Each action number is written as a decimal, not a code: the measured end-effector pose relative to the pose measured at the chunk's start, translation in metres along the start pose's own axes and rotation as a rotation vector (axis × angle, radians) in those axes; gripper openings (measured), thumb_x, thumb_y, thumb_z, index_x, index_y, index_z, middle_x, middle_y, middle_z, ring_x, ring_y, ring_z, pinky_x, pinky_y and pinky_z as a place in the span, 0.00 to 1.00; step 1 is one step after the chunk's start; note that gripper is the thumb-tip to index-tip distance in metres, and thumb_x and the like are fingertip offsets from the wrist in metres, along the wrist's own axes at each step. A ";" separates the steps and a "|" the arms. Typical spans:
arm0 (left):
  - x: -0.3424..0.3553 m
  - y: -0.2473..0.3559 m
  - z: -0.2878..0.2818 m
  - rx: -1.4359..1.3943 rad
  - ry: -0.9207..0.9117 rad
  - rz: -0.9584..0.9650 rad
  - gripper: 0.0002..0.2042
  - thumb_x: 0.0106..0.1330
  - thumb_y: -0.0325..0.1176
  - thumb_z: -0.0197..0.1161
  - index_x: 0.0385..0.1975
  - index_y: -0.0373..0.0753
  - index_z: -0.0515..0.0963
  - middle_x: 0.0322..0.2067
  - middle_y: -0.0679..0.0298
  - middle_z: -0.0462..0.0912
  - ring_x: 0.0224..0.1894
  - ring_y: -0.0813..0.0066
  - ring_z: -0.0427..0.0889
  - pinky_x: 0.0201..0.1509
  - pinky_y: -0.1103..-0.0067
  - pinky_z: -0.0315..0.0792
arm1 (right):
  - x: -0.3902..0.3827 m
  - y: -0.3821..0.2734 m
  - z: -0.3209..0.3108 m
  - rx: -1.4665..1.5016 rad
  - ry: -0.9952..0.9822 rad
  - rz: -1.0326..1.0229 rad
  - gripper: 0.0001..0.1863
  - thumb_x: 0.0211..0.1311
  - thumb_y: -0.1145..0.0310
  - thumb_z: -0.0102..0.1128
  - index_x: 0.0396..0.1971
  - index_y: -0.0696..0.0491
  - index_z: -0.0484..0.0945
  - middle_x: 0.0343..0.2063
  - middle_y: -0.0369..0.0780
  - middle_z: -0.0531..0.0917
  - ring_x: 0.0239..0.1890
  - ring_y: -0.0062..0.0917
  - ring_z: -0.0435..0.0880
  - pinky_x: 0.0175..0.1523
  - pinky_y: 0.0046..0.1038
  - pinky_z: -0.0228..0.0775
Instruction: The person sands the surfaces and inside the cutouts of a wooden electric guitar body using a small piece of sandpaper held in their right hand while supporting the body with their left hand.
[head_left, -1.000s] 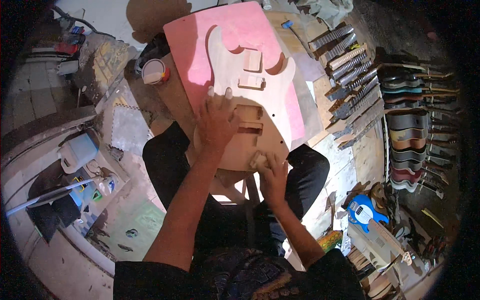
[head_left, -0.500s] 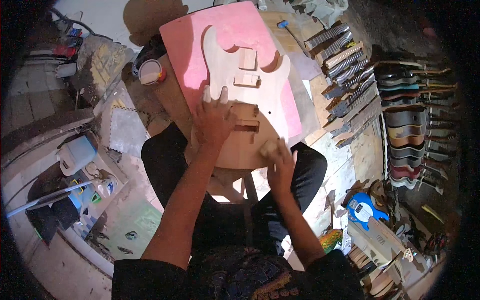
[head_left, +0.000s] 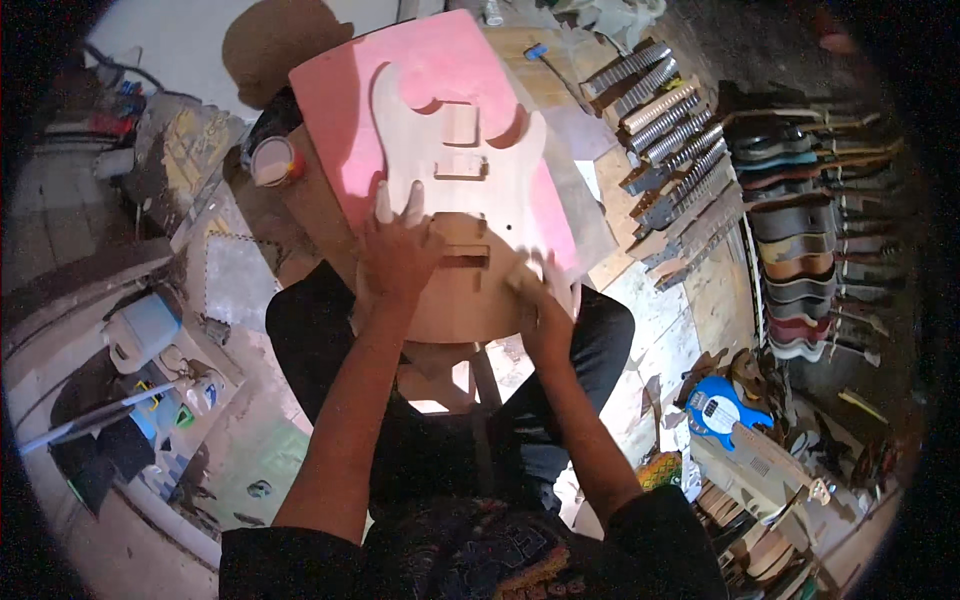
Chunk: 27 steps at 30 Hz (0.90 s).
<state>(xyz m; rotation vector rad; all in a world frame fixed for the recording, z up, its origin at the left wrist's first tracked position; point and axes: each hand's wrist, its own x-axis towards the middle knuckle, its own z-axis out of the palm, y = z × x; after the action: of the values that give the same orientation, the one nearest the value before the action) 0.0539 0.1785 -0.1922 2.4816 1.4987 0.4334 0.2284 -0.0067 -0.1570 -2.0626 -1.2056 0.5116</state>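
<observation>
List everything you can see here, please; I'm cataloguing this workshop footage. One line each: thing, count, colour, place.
Guitar body: one, bare wood, on the pink pad.
Pink pad: one, under the body.
Round tin: one, pale lid, left of the pad.
Guitar necks: several, brown, right of the pad.
Hanging guitar bodies: a row, mixed colours, far right.
Blue guitar: one, lower right.
Left hand: flat on the body.
Right hand: on the body's right edge.

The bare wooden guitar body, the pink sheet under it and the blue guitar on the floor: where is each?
Wooden guitar body (head_left: 455,190), head view, upper middle of its face.
Pink sheet (head_left: 340,120), head view, bare left part.
Blue guitar (head_left: 715,412), head view, its body.
</observation>
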 end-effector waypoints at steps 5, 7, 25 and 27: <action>-0.004 0.001 0.003 -0.081 0.058 -0.112 0.33 0.57 0.46 0.67 0.67 0.54 0.75 0.69 0.47 0.67 0.66 0.46 0.69 0.68 0.53 0.67 | 0.091 -0.026 -0.002 -0.219 -0.162 0.279 0.16 0.69 0.70 0.58 0.55 0.54 0.77 0.64 0.46 0.76 0.68 0.46 0.72 0.73 0.55 0.53; -0.004 0.003 0.003 -0.084 0.048 -0.102 0.33 0.57 0.46 0.66 0.67 0.54 0.75 0.68 0.47 0.68 0.65 0.46 0.69 0.68 0.54 0.67 | 0.041 -0.006 0.003 -0.339 -0.122 0.148 0.17 0.68 0.71 0.58 0.56 0.52 0.78 0.63 0.46 0.77 0.68 0.46 0.72 0.74 0.54 0.52; -0.008 -0.008 0.003 -0.019 0.007 -0.074 0.34 0.57 0.47 0.67 0.69 0.57 0.73 0.72 0.48 0.62 0.64 0.44 0.70 0.66 0.51 0.67 | -0.028 0.005 -0.008 -0.276 -0.101 -0.074 0.21 0.68 0.68 0.59 0.61 0.45 0.77 0.66 0.47 0.74 0.70 0.44 0.70 0.73 0.56 0.49; -0.004 0.000 -0.001 -0.076 0.030 -0.091 0.34 0.57 0.47 0.67 0.69 0.57 0.73 0.72 0.48 0.62 0.64 0.44 0.70 0.66 0.51 0.67 | 0.017 0.012 0.005 -0.284 0.017 -0.092 0.21 0.67 0.69 0.59 0.60 0.47 0.77 0.65 0.49 0.75 0.68 0.46 0.72 0.73 0.55 0.51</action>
<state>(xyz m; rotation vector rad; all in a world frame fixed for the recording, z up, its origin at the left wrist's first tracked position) 0.0516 0.1752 -0.1918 2.3489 1.5685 0.5044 0.2412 0.0061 -0.1689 -2.2266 -1.4236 0.2911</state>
